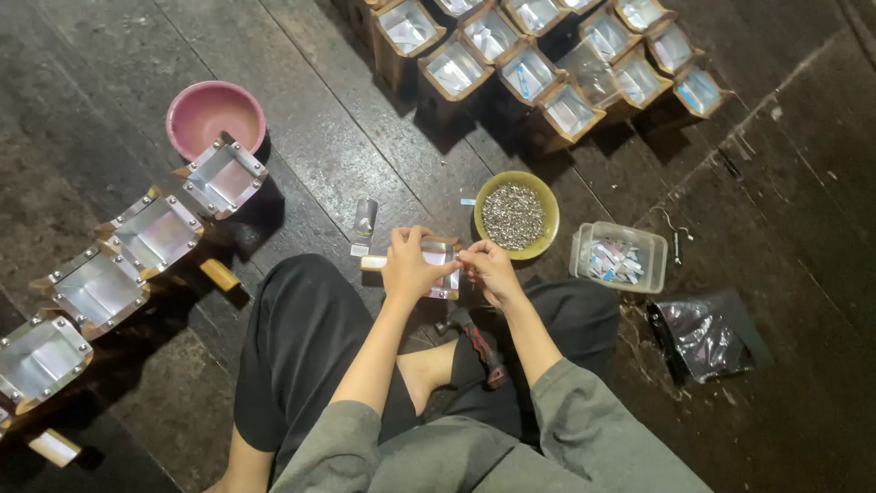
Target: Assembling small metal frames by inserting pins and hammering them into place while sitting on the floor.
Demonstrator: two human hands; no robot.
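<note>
I sit cross-legged on a dark floor. My left hand [408,265] grips a small wooden box lined with shiny metal sheet [442,253], held in front of my knees. My right hand [488,270] pinches at the box's right rim with its fingertips; whether it holds a small nail I cannot tell. A yellow-green bowl of small metal nails [516,215] stands just beyond the box. A hammer with a dark handle [479,342] lies between my legs under my right forearm.
A row of finished metal-lined boxes [155,233] runs along the left, a pink bowl [215,116] at its far end. More boxes [547,55] are stacked at the top. A clear plastic tub of small pieces [620,258] and a dark plastic bag [707,336] lie right.
</note>
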